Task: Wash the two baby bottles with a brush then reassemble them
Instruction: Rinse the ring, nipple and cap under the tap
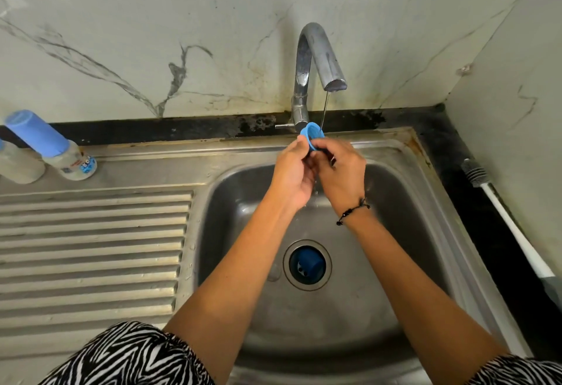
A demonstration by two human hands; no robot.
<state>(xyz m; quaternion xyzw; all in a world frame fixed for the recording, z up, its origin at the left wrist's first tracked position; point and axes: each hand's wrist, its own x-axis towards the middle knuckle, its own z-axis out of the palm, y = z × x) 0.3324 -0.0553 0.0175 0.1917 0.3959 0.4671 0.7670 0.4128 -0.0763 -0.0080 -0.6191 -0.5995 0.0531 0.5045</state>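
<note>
Both hands over the sink basin (380,308) under a thin tap (316,59) stream, left hand (293,171) and right hand (340,171) pinching a blue ring (311,135), capped bottle (51,144) on the drainboard's far left edge, brush (504,217) along the right desk edge.

steel sink (359,153), curved tap (313,59), ribbed drainboard (91,247), marble wall (152,34)
</note>
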